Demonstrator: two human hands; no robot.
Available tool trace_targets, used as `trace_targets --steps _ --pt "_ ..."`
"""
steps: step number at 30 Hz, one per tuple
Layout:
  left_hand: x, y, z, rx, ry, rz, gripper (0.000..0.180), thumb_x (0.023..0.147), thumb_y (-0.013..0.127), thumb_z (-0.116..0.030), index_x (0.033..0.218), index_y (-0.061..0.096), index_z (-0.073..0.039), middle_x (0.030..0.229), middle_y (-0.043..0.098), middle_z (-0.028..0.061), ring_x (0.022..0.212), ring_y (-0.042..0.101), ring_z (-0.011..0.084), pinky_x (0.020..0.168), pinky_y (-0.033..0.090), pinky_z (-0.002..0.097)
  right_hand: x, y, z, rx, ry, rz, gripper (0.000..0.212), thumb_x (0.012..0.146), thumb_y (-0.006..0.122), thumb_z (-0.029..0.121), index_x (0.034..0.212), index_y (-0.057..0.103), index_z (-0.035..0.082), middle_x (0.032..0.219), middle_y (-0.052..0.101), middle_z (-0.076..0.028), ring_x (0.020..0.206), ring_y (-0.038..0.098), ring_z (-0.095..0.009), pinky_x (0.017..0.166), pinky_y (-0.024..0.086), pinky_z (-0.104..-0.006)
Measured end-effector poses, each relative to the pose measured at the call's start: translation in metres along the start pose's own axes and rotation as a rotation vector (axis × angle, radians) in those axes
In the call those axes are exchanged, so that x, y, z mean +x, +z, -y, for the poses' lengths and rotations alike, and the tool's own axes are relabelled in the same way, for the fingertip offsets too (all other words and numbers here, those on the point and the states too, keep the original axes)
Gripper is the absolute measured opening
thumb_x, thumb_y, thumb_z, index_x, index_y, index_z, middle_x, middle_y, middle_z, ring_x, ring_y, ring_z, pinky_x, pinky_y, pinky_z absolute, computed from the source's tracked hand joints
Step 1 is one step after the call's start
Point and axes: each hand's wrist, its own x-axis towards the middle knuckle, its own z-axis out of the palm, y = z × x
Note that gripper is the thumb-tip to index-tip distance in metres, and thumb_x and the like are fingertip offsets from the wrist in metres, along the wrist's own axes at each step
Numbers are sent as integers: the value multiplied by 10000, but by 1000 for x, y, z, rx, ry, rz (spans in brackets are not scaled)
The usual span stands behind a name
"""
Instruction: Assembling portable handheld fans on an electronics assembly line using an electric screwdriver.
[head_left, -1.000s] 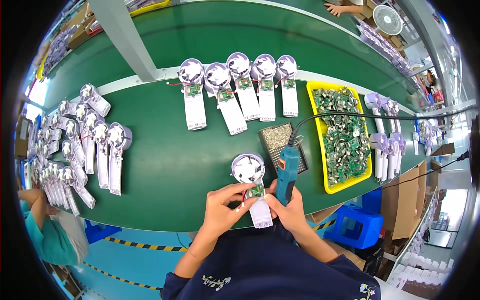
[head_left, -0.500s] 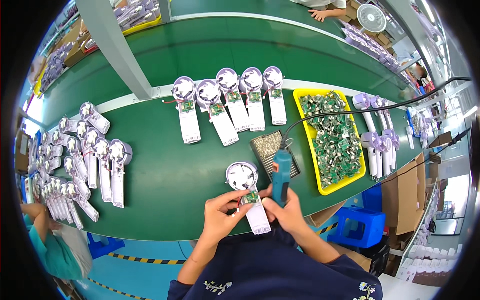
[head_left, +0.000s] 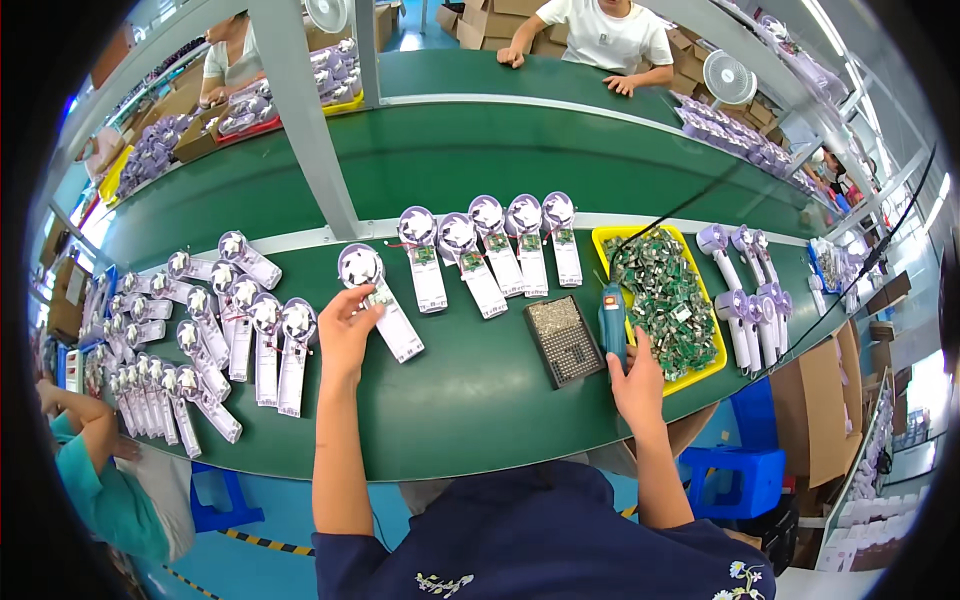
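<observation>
On the green surface [head_left: 470, 390], your left hand [head_left: 345, 330] grips a half-built handheld fan [head_left: 378, 300], apparently setting it beside the row of fans [head_left: 490, 250]; your right hand [head_left: 635, 375] clasps the blue electric screwdriver [head_left: 611, 320]. Next calls for releasing it squarely in line.

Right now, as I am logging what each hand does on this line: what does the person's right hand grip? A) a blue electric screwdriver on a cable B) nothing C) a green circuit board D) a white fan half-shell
A: the right hand closes around the blue electric screwdriver, which stands between the dark screw tray and the yellow bin; the left hand holds the fan half-shell.
</observation>
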Motion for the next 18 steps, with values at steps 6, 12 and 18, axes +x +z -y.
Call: trace_targets --steps 6,12,18 --pt "53 0 23 -1 -30 116 314 821 677 54 1134 653 34 984 683 91 890 637 138 805 523 264 29 0 72 405 -245 -59 524 902 673 133 1361 470 -17 1210 623 -207 1106 627 -311 975 487 -379" --pt "78 9 10 231 30 182 368 853 695 -44 1206 606 4 927 683 73 824 642 131 761 516 262 147 86 71 29 -417 53 728 876 672 436 1445 385 84 1480 347 -265 1364 351 -442 1086 345 -534" --pt "23 93 -10 1058 296 -202 936 832 684 -563 1479 318 7 1480 248 379 1363 299 518 1053 376 535 138 106 95 -76 -285 136 892 821 662 604 1483 325 111 1575 143 -244 1431 139 -523 1045 288 -684"
